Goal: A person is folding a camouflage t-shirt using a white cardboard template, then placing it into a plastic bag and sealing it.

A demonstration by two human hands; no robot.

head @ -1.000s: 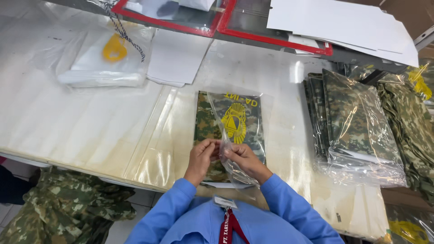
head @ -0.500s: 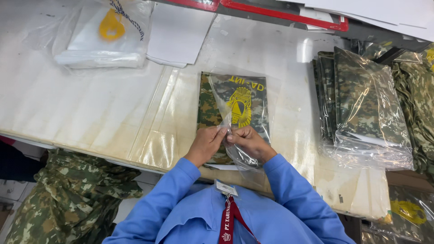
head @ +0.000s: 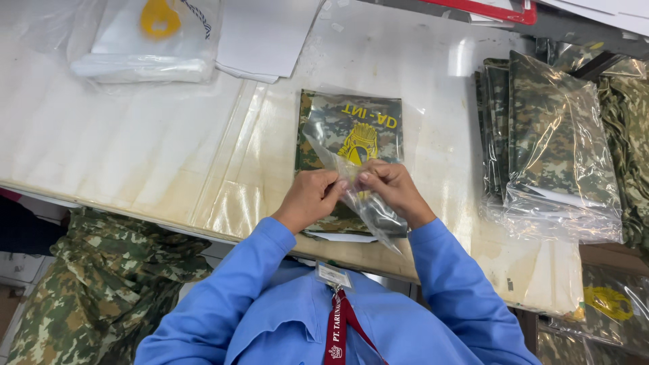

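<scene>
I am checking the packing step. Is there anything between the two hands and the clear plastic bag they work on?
Nothing visible stands between them. The left hand and the right hand both pinch the clear plastic bag directly, above the folded camouflage garment that lies on the table.

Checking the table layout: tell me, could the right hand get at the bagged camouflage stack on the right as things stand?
Probably yes. Bare table lies between the right hand and the bagged camouflage stack, with nothing in the way, but that hand now pinches a clear plastic bag.
</scene>
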